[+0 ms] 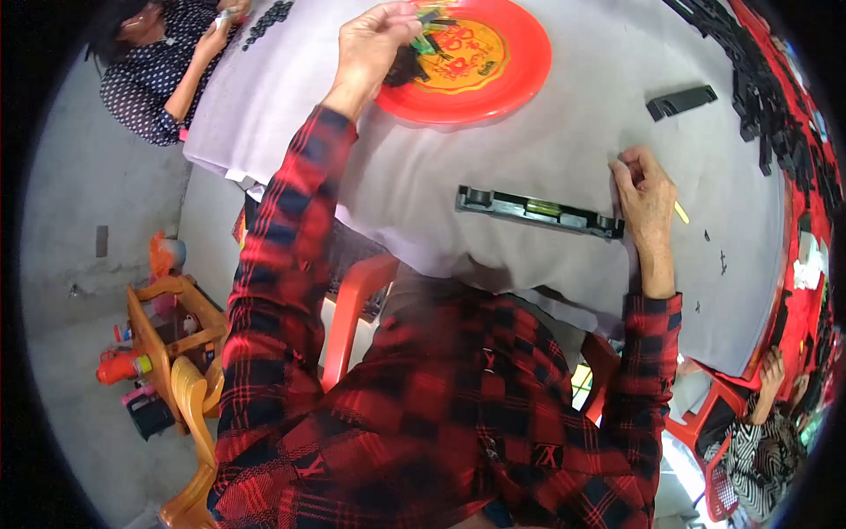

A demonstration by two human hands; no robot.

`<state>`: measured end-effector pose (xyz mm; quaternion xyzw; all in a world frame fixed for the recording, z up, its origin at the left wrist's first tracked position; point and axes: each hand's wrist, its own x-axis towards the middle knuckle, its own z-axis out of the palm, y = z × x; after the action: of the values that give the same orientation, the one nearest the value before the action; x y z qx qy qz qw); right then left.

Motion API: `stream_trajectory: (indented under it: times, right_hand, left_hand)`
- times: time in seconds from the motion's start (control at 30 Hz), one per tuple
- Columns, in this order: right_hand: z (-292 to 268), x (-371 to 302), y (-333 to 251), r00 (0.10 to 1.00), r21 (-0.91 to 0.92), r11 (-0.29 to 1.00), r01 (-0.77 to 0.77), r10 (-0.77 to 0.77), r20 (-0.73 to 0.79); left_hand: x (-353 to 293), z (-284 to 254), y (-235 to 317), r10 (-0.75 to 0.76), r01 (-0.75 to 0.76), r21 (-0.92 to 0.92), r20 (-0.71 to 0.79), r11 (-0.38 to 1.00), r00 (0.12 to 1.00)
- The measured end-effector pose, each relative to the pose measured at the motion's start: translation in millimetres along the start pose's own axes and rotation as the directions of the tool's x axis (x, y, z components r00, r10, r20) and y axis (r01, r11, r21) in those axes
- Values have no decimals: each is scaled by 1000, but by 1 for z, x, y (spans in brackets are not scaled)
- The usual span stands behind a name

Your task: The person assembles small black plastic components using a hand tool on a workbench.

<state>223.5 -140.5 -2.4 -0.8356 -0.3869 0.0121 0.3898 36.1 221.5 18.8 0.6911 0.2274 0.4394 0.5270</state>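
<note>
My left hand (377, 42) reaches over the left rim of a red plate (529, 53). Its fingers are pinched together among small green and black parts (427, 40) on the plate; whatever is between the fingertips is too small to make out. My right hand (648, 187) rests on the cloth with curled fingers, and anything inside them is hidden. Just left of it lies a black spirit level body (502, 204) with a yellow-green vial (542, 208) at its middle. The level's right end is close to my right wrist.
A grey cloth covers the table (423, 167). At the right lie a black level body (681, 102), a heap of black pieces (753, 79) and a thin yellow piece (681, 212). One person (163, 79) sits far left, another (762, 458) lower right. A wooden chair (194, 388) stands left.
</note>
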Motion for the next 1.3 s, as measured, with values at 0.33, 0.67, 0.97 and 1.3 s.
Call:
stream_trajectory:
  times: [0.33,0.67,0.97,1.3]
  right_hand:
    - [-8,-6,-48,997,522,850,71,-44,-64]
    - [-8,-35,-64,981,556,829,-61,-53,186]
    - [-36,-49,-67,942,491,818,-299,170,291]
    - [-24,-51,-88,887,213,897,-387,298,353]
  left_hand:
    - [-139,73,86,-174,251,-166,377,953,910]
    - [-159,89,96,-150,280,-153,560,948,815]
    - [-164,60,113,-17,-148,214,621,965,784]
    - [-175,61,88,59,-368,352,649,860,759]
